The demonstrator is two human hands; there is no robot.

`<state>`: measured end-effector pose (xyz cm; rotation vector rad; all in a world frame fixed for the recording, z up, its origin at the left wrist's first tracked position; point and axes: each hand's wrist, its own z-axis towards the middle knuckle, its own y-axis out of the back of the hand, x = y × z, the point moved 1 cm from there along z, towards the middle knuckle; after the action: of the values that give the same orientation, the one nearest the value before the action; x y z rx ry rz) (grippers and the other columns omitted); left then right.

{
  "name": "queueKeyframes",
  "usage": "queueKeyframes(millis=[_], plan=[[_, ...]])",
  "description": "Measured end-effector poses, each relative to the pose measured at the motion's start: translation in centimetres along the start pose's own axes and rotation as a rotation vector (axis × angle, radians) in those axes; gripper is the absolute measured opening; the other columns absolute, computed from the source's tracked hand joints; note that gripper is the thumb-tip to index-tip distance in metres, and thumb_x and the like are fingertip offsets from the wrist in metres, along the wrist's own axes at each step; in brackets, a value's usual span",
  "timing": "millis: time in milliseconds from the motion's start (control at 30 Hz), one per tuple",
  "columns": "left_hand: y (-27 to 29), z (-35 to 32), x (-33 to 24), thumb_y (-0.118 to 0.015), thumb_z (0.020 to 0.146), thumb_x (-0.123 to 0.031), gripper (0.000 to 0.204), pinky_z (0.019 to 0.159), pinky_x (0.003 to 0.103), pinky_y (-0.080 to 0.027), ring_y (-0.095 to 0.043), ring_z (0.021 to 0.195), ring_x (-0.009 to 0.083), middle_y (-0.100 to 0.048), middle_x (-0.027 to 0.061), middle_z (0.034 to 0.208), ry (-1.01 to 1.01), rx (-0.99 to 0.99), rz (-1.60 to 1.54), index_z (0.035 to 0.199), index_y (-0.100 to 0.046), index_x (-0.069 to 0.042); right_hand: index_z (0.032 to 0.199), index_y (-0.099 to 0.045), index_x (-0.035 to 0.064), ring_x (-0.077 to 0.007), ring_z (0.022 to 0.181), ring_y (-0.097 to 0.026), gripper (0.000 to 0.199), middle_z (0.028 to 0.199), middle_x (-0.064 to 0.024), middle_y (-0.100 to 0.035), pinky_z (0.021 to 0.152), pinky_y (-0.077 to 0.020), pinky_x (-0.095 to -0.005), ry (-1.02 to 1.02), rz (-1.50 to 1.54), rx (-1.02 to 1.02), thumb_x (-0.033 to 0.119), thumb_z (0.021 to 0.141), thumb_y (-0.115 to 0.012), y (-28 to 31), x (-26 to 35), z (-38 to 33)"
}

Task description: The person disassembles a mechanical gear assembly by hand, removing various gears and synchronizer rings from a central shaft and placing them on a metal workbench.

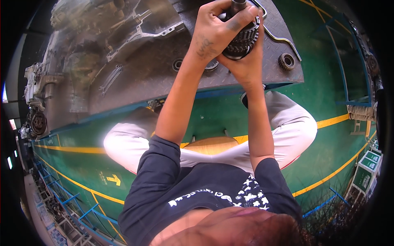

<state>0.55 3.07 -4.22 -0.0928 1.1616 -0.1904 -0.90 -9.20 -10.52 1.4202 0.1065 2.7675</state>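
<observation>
Both my hands are closed on a dark gear shaft [243, 43] with several toothed gears stacked along it. My left hand [211, 30] wraps round its upper end, with the thumb across the gears near the bare metal shaft end [238, 5]. My right hand [247, 67] cups the gears from below and along the right side; some of its fingers are hidden behind them. The shaft is held above the edge of a metal-topped workbench [158, 84]. Close to my left wrist, partly covered by it, lies a metal ring [211, 65]; a smaller ring [177, 64] lies left of it.
A loose gear [286, 61] sits at the bench's right corner, by a bent metal rod [283, 40]. Wrenches [111, 78] and a large metal housing [143, 35] lie to the left. A wooden stool [211, 145] is under me. A blue frame [342, 69] stands at the right.
</observation>
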Motion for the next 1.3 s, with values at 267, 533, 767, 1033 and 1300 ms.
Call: queueKeyframes(millis=[267, 533, 767, 1033, 1300], plan=[[-1.5, -0.1, -0.4, -0.08, 0.1, -0.018, 0.022, 0.082, 0.024, -0.051, -0.062, 0.091, 0.0056, -0.069, -0.0019, 0.098, -0.003, 0.115, -0.031, 0.113, -0.074, -0.002, 0.172, -0.006, 0.003, -0.034, 0.133, -0.058, 0.144, 0.147, -0.0201, -0.049, 0.113, -0.046, -0.0402, 0.056, -0.1, -0.23, 0.018, 0.066, -0.102, -0.7, 1.4, -0.6], [-1.1, 0.1, -1.1, -0.08, 0.101, -0.02, 0.022, 0.084, 0.024, -0.053, -0.064, 0.093, 0.0068, -0.072, 0.0002, 0.102, 0.114, 0.197, -0.016, 0.113, -0.074, -0.003, 0.173, -0.009, 0.0045, -0.0326, 0.146, -0.047, 0.146, 0.169, -0.0243, -0.03, 0.12, -0.0398, -0.0417, 0.243, -0.336, -0.155, 0.027, 0.064, -0.105, 0.6, 1.8, 0.7], [-1.1, -0.5, -1.2, -0.08, 0.101, -0.02, 0.023, 0.086, 0.024, -0.053, -0.064, 0.094, 0.0073, -0.071, 0.0, 0.102, 0.049, 0.187, -0.104, 0.114, -0.074, -0.002, 0.172, -0.012, 0.0033, -0.0327, 0.144, -0.05, 0.146, 0.164, -0.0218, -0.038, 0.12, -0.0402, -0.0418, 0.2, -0.146, -0.164, 0.027, 0.062, -0.105, 0.5, 1.6, 0.5], [-1.3, -0.3, -0.9, -0.081, 0.1, -0.019, 0.02, 0.08, 0.024, -0.051, -0.062, 0.089, 0.0055, -0.069, -0.0021, 0.097, 0.101, 0.129, -0.047, 0.109, -0.073, -0.003, 0.171, -0.016, 0.0033, -0.0346, 0.131, -0.061, 0.137, 0.15, -0.0207, -0.052, 0.109, -0.0503, -0.0433, 0.052, 0.029, -0.164, 0.021, 0.067, -0.103, 0.0, -1.2, -2.1], [-1.1, 0.0, -0.7, -0.082, 0.099, -0.02, 0.02, 0.073, 0.023, -0.049, -0.06, 0.081, 0.0046, -0.069, -0.0027, 0.09, 0.114, 0.065, 0.015, 0.105, -0.073, -0.002, 0.166, -0.029, 0.0032, -0.0408, 0.128, -0.063, 0.125, 0.147, -0.0235, -0.054, 0.107, -0.0536, -0.0486, -0.117, -0.254, -0.013, 0.034, 0.07, -0.103, 0.1, -5.5, -6.2]])
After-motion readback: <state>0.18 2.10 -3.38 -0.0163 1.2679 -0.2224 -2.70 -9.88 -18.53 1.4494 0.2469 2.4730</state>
